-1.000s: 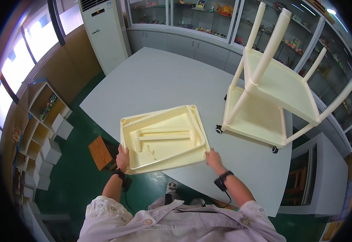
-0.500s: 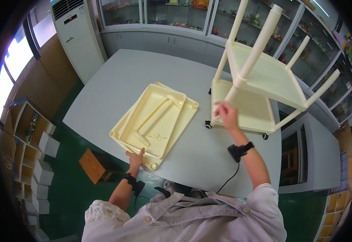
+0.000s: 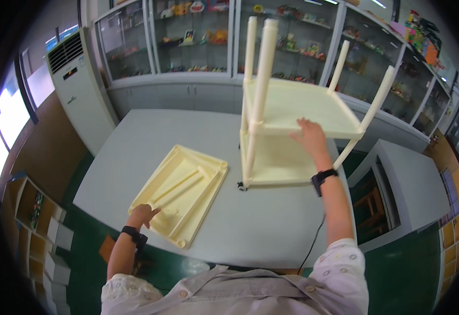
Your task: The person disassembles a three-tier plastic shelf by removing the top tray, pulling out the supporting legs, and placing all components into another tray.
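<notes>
At the near left of the table, my left hand [image 3: 144, 214] is at the left corner of a cream plastic tray [image 3: 216, 184] with raised rims and round corner sockets. Its thumb side points over the tray, and the fingers look loosely apart. Inside lie a cream bar [image 3: 179, 186] and some small cream pieces [image 3: 171, 212]. My right hand [image 3: 311, 137], fingers spread, is at the front edge of the upper shelf [image 3: 297, 105] of a cream two-tier cart. It grips nothing; contact with the edge is unclear. Several posts [image 3: 265, 68] stand up from the shelf.
The cart's lower shelf [image 3: 282, 170] sits above a black caster [image 3: 242, 186] on the grey table [image 3: 240, 231]. Glass cabinets [image 3: 192, 39] line the back, with an air conditioner [image 3: 77, 89] at the left. A black cable [image 3: 313, 244] hangs near my right forearm.
My right hand has risen from beside the cart's lower front post to its upper shelf edge. My left hand has moved along the tray to its left corner. The view has tilted up.
</notes>
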Demonstrator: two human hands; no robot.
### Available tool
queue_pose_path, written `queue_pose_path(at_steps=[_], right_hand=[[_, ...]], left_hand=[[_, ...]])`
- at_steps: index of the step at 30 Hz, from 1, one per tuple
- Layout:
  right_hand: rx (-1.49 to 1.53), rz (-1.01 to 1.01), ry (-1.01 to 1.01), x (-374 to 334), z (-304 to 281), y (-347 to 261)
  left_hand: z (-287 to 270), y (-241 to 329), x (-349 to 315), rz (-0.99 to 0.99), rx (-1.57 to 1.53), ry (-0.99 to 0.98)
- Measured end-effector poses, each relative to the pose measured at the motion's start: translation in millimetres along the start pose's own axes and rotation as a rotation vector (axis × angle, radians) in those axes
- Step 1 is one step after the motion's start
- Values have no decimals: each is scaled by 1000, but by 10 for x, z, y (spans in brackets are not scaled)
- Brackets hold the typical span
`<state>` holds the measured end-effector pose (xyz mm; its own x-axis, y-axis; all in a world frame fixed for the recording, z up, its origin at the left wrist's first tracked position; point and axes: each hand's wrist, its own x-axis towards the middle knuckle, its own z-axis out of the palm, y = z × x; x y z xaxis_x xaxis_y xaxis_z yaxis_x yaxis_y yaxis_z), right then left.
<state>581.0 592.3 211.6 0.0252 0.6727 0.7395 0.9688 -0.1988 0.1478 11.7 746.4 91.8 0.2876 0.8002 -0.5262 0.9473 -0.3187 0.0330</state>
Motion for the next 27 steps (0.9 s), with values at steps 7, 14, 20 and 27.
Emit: queue_pose_path(at_steps=[7, 14, 20, 27], right_hand=[[-93, 39, -62, -166, -390, -708], [144, -48, -83, -378, -984, -857], [3, -58, -133, -591, -1227, -954], [-11, -70, -196, -758, -1408, -1001]], left_hand=[[-1683, 1900, -570, 994, -858, 814], [-1981, 2952, -510, 935, -1372, 782], [-1940, 2642, -589, 1397, -1413, 143], [-1695, 2655, -1096, 1250, -1462, 399]])
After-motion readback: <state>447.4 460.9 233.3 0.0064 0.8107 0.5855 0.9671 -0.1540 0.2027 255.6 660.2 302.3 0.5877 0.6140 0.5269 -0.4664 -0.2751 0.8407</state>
